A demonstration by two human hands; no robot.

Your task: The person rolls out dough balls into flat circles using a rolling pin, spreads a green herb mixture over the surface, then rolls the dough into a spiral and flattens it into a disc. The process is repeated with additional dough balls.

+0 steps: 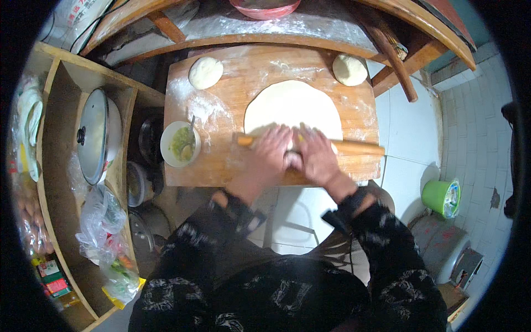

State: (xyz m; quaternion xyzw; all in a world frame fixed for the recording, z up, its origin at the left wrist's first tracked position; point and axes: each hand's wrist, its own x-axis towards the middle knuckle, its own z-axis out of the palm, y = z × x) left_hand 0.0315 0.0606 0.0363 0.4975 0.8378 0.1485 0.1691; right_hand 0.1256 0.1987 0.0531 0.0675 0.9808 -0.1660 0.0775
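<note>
A wide, thin round sheet of dough (pixel 294 103) lies on a floured wooden board (pixel 224 166). Across its near edge runs a wooden rolling pin (pixel 359 148), blurred by motion. My left hand (pixel 271 145) and my right hand (pixel 317 153) are side by side over the pin's middle, fingers pointing away from me. Some pale dough shows between them, and whether it is wrapped around the pin is hard to tell. Two dough balls (pixel 206 73) sit at the far corners, the other dough ball (pixel 349 70) on the right.
At the board's left edge stands a white bowl (pixel 167 145) of green mixture with a spoon (pixel 192 124). A wooden shelf (pixel 62 124) on the left holds a lidded pan (pixel 93 137) and plastic bags (pixel 101 216). Beyond the board is a floury table (pixel 274 31). A green bucket (pixel 433 195) is at right.
</note>
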